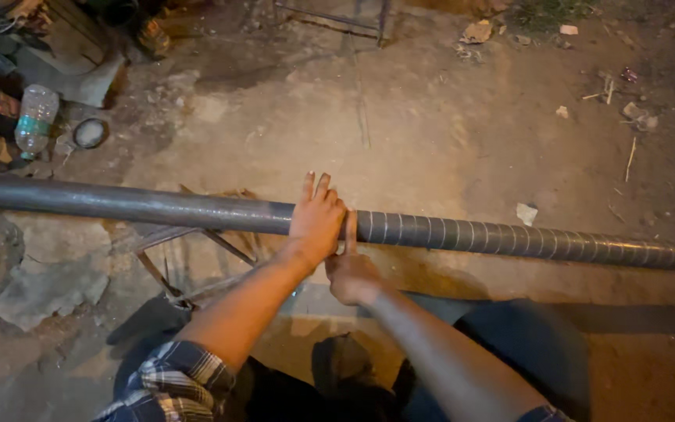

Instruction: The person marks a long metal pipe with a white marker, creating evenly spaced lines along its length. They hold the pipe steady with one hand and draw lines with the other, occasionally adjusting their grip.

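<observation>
A long grey metal pipe [158, 206] runs across the view from left to right, above the ground. Its right part [509, 237] carries many evenly spaced light rings. My left hand [316, 221] lies flat on top of the pipe where the rings begin, fingers stretched out. My right hand [351, 270] is just below and to the right, its fingers curled, pressing a thin stick-like marker upright against the pipe beside the left hand.
A plastic water bottle [35, 119], a round lid [89, 133] and dark tools lie at the upper left. A bent metal frame [189, 262] stands under the pipe. Broken concrete slabs [48, 281] are at the left. Scraps and stones dot the dirt ground at the upper right.
</observation>
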